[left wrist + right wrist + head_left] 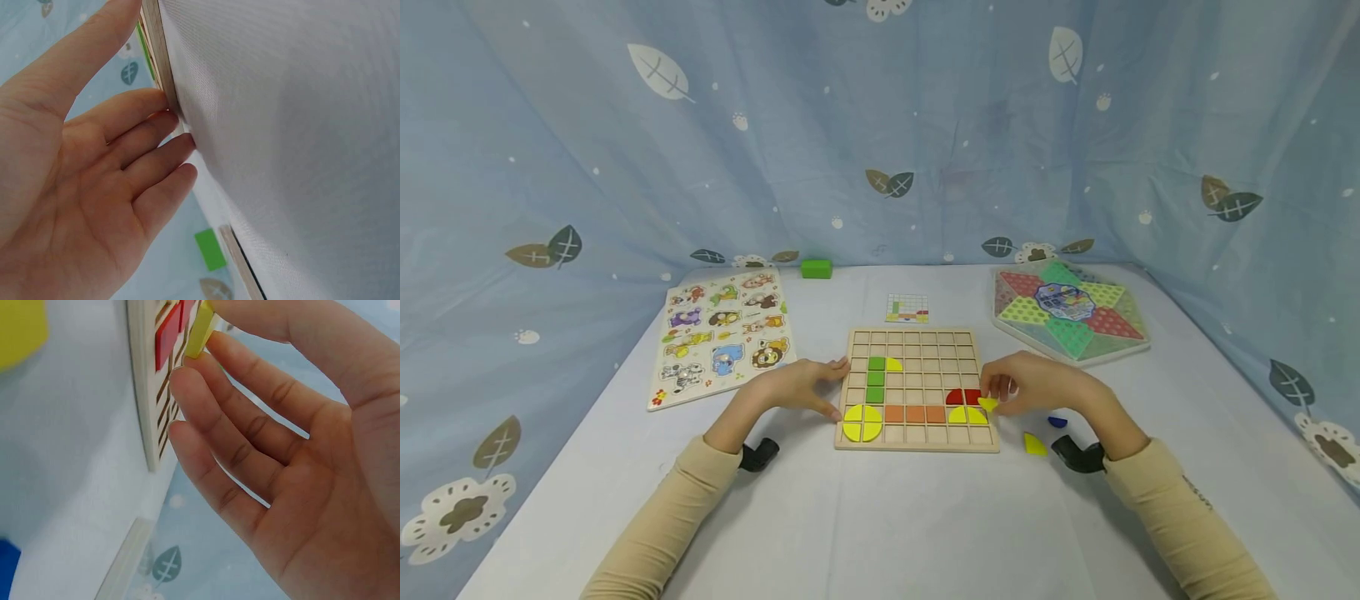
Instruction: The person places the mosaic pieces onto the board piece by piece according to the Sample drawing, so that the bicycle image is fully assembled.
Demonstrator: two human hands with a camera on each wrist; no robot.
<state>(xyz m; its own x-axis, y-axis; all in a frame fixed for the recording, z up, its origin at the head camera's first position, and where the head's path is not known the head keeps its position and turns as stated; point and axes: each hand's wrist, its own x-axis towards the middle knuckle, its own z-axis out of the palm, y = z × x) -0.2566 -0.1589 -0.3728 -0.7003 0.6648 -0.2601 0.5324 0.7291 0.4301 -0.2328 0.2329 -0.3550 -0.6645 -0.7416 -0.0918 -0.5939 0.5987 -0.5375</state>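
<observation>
A wooden grid board (pixel 928 366) lies in the middle of the table. My left hand (pixel 805 388) rests at its left edge, thumb and fingers relaxed, fingertips against the rim in the left wrist view. Over the board's right edge, my right hand (pixel 1037 385) pinches a small yellow quarter-circle piece (pixel 200 330) between thumb and fingers. Just beside it are red pieces (pixel 957 397) and yellow quarter pieces (pixel 957 415) in the grid. Orange squares (pixel 915 414), green squares (pixel 876 378) and a yellow circle of quarters (pixel 853 414) occupy other cells.
Right of the board lie a loose yellow piece (pixel 1034 444) and a blue piece (pixel 1057 422). Behind it sits a small pattern card (pixel 907 307). An animal puzzle board (pixel 706 379), a green block (pixel 816 269) and a star-patterned game box (pixel 1067 310) stand around.
</observation>
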